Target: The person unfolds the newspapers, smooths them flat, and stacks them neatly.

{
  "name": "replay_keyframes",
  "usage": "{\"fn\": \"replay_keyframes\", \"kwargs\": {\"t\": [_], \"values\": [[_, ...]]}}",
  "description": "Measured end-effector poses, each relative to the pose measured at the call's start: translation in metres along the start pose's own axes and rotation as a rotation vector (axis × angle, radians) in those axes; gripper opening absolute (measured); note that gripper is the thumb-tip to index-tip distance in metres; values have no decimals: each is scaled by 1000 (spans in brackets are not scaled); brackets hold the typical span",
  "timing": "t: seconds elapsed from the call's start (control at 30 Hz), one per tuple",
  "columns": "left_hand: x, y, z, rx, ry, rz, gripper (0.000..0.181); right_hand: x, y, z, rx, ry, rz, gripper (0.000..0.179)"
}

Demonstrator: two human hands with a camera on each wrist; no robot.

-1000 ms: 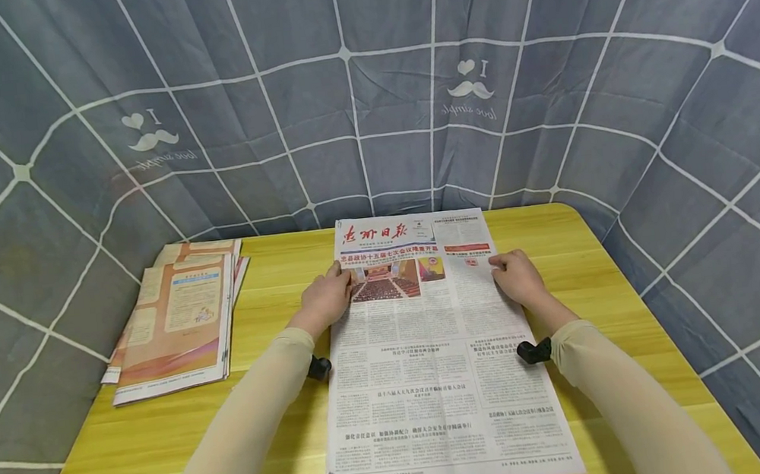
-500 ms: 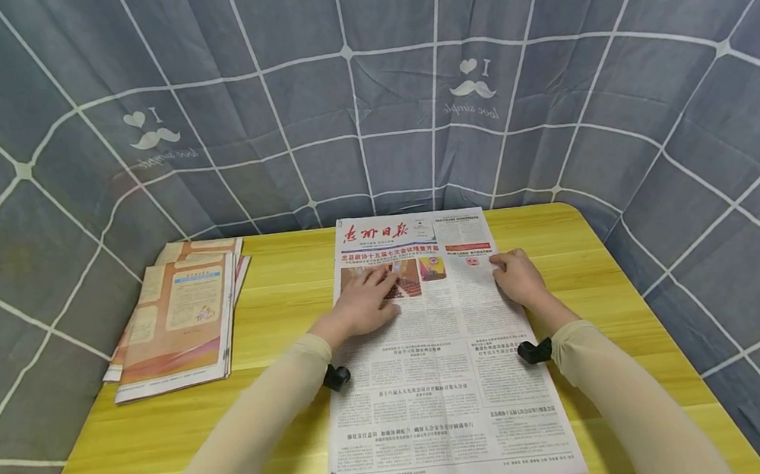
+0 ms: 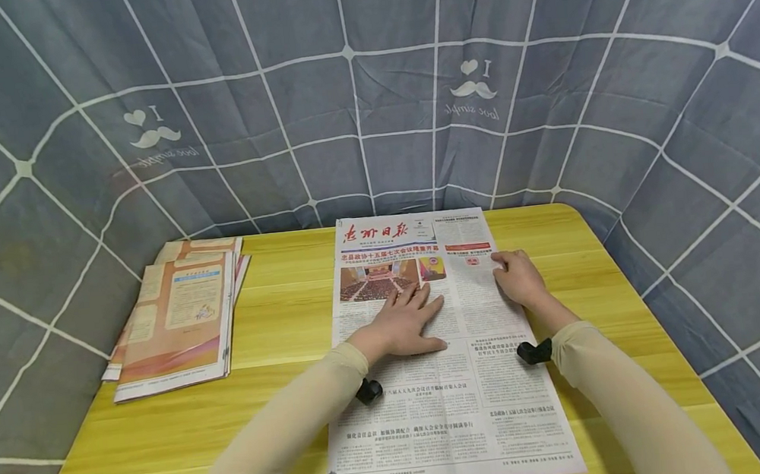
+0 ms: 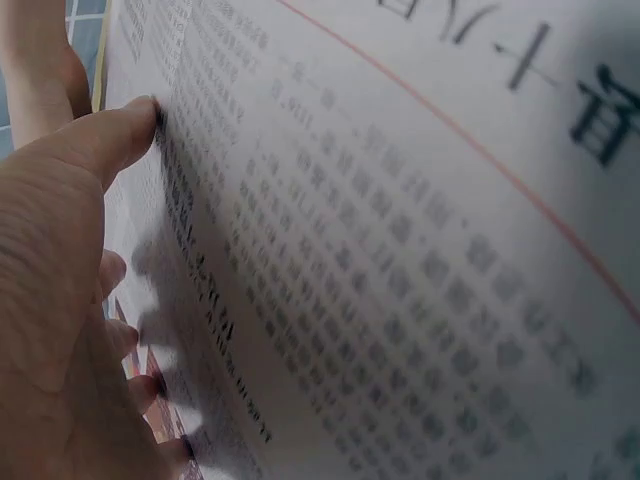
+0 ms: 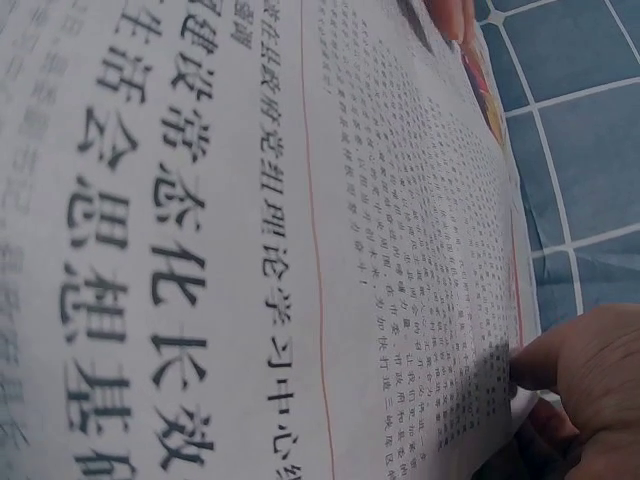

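Observation:
A newspaper (image 3: 408, 459) with red masthead characters and colour photos lies lengthwise in front of me on the table. My left hand (image 3: 398, 327) rests on it just below the large photo, fingers spread and fairly straight. In the left wrist view the thumb (image 4: 130, 130) and fingertips touch the printed sheet. At the paper's right edge my right hand (image 3: 520, 278) pinches it. The right wrist view shows that thumb (image 5: 540, 365) on top of the sheet, with curled fingers (image 5: 550, 425) at the edge beneath.
A stack of folded newspapers (image 3: 175, 325) in orange-brown print lies on the left of the yellow wood-grain table (image 3: 274, 278). Grey-blue curtains (image 3: 395, 113) with white grid lines surround the table at the back and both sides. Small black devices (image 3: 535, 352) sit at my wrists.
My left hand has let go of the newspaper's left edge, moved right across the photo, then down towards me onto the text below. The right hand has stayed at the right edge.

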State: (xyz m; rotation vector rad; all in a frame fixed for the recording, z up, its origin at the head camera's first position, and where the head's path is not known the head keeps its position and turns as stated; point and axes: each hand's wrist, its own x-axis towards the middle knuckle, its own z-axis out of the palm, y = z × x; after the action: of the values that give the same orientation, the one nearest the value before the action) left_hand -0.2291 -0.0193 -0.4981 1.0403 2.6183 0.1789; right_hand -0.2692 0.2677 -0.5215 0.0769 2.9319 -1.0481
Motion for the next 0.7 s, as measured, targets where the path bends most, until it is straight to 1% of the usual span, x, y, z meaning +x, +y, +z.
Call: {"fn": "replay_keyframes", "kwargs": {"t": [0.1, 0.23, 0.3, 0.37, 0.47, 0.53, 0.6, 0.7], "values": [[1, 1, 1, -4, -14, -17, 86, 0, 4, -1, 89, 2, 13, 52], [3, 3, 1, -17, -28, -34, 85, -4, 8, -7, 265, -10, 69, 61], [4, 4, 1, -16, -36, -40, 85, -9, 8, -11, 341, -27, 111, 66], [5, 4, 1, -13, -40, -45, 84, -16, 8, -16, 393, -49, 154, 69], [6, 5, 0, -7, -45, -51, 84, -28, 10, -22, 470, -104, 204, 70], [6, 5, -1, -6, -47, -58, 84, -37, 13, -25, 518, -140, 213, 66], [7, 5, -1, 1, -51, -62, 84, -45, 17, -28, 572, -178, 199, 62], [7, 5, -2, 5, -58, -66, 84, -58, 21, -30, 701, -221, 169, 56]]}}
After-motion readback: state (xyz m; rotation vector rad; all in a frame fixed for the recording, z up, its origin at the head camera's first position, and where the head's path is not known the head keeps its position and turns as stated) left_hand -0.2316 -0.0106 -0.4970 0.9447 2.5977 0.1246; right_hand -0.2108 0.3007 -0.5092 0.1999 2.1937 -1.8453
